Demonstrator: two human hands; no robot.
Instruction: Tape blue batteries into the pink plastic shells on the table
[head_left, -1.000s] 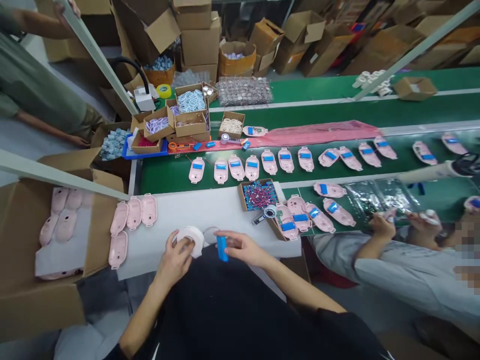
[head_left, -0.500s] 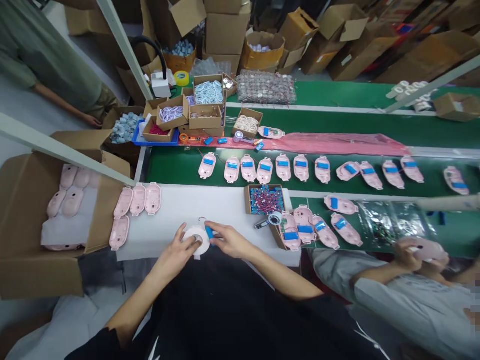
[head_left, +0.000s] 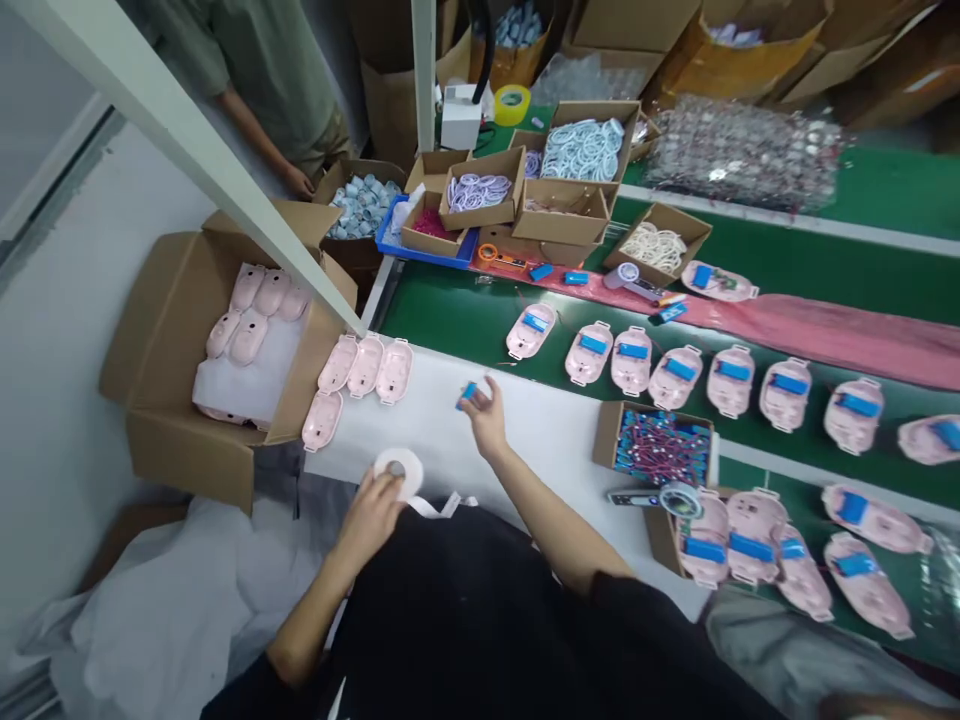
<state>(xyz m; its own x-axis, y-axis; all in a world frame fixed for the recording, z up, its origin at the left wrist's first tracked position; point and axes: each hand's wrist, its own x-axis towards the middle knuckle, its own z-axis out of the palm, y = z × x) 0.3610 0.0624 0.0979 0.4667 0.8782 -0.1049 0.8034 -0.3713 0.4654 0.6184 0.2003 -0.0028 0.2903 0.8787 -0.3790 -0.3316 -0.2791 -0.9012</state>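
My left hand (head_left: 373, 512) grips a roll of white tape (head_left: 409, 472) near my body, and a loose strip of backing trails from it to the right. Farther forward, over the white work surface (head_left: 442, 440), my right hand (head_left: 487, 412) pinches a small blue battery (head_left: 466, 394) between its fingers. Left of that hand lie several pink plastic shells (head_left: 394, 371) at the surface's left end. A box of blue batteries with red wires (head_left: 664, 445) stands to its right.
Pink shells with blue batteries (head_left: 589, 353) line the green belt (head_left: 450, 310). A cardboard box (head_left: 187, 440) with more shells stands at left, by a slanting white post (head_left: 225, 190). Small part boxes (head_left: 562, 225) fill the back. A person's arm (head_left: 259, 135) shows behind.
My head has turned left. My right hand has moved forward, away from the tape roll, with the blue battery. A strip now hangs from the roll in my left hand.
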